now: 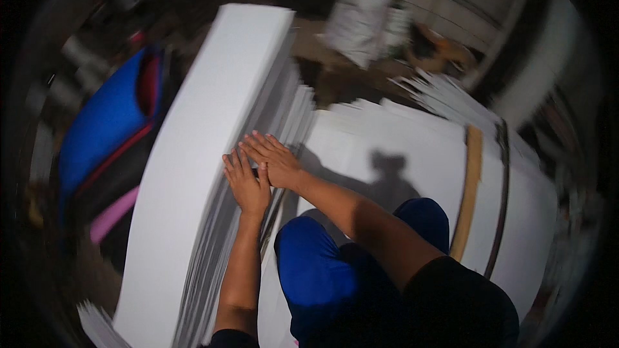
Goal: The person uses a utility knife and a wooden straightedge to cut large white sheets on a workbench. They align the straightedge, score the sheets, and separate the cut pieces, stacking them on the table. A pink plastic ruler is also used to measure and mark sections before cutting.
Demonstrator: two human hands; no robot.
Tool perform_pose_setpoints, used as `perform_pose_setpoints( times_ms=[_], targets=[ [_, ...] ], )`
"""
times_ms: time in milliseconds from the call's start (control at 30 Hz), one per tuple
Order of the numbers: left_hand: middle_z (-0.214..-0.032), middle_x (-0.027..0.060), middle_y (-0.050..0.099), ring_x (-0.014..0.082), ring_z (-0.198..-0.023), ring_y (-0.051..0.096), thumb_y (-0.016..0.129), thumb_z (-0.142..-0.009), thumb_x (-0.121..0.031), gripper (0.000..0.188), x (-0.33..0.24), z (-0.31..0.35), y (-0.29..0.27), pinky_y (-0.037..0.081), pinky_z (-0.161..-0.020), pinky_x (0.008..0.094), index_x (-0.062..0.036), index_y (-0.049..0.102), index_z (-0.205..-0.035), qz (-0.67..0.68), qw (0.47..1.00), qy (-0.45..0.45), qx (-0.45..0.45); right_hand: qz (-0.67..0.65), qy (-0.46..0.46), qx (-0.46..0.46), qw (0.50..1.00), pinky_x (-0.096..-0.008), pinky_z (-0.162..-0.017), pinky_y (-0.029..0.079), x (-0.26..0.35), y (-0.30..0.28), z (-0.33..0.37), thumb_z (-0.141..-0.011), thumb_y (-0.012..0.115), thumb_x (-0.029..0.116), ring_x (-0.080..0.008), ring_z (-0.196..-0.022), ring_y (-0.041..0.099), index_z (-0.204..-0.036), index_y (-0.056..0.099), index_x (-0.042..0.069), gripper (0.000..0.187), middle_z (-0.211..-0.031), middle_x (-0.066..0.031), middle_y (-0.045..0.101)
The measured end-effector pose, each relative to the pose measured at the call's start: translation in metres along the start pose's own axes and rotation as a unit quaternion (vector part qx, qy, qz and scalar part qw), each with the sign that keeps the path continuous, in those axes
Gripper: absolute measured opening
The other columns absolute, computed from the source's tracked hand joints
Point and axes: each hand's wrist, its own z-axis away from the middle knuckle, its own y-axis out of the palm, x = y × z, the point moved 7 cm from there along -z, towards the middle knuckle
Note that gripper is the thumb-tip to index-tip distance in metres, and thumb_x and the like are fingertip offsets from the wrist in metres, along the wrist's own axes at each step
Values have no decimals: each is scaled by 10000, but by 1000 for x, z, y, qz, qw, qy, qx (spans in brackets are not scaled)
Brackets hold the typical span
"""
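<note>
A tall stack of long white sheets [200,116] stands to my left, its many layered edges facing me. My left hand [249,187] lies flat against those edges, fingers stretched out and thumb apart. Just beyond it, my right hand [276,162] also presses flat on the layers, its fingers extended. The two hands touch or nearly touch, and neither grips anything. My knees, in blue trousers, rest on another wide pile of white sheets [387,129], on which my shadow falls.
A wooden strip [469,187] and a thin dark strip [500,200] lie across the wide pile at right. Blue foam-like sheets [106,125] with black and pink ones stand left of the stack. White sacks [361,13] stand at the back, near loose white sheets [445,96].
</note>
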Motion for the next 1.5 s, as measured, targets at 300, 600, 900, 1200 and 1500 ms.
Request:
perform_pose_setpoints(
  times_ms=[300, 600, 900, 1200, 1500],
  targets=[
    [-1629, 331, 348, 495, -1548, 268, 491, -1081, -468, 722, -308, 55, 176, 210, -1249, 613, 15, 357, -1600, 235, 910, 281, 196, 158, 311, -131, 928, -535, -1278, 237, -183, -158, 289, -1005, 542, 383, -370, -1583, 260, -1623, 349, 82, 713, -1686, -172, 342],
    [-1505, 353, 495, 507, -1423, 454, 604, -1036, -414, 671, -516, 272, 208, 383, -1171, 548, 22, 458, -1523, 324, 716, 510, 351, 252, 542, -11, 802, -511, -1240, 303, -146, -232, 606, -952, 692, 440, -397, -1500, 402, -1580, 400, 43, 799, -1617, -248, 410],
    [-1653, 279, 336, 462, -1567, 241, 592, -984, -631, 833, -572, 492, 290, 232, -1254, 603, -64, 438, -1574, 125, 556, 674, 469, 173, 713, -66, 676, -561, -1191, 366, -76, -148, 890, -983, 654, 486, -426, -1441, 452, -1577, 425, 117, 736, -1572, -259, 440],
    [-1667, 241, 334, 475, -1574, 212, 639, -945, -614, 815, -672, 641, 378, 184, -1244, 673, -82, 495, -1546, 184, 533, 773, 292, 165, 857, -268, 409, -585, -1207, 336, -37, -80, 1156, -1011, 620, 488, -433, -1504, 357, -1608, 379, 102, 751, -1616, -260, 383],
    [-1696, 228, 281, 497, -1573, 189, 560, -945, -693, 811, -657, 674, 394, 154, -1210, 739, -233, 441, -1604, -23, 514, 772, 374, 192, 860, -296, 369, -629, -1163, 377, -26, -47, 1306, -960, 714, 383, -494, -1410, 445, -1574, 476, 332, 660, -1492, -257, 485]
  ],
)
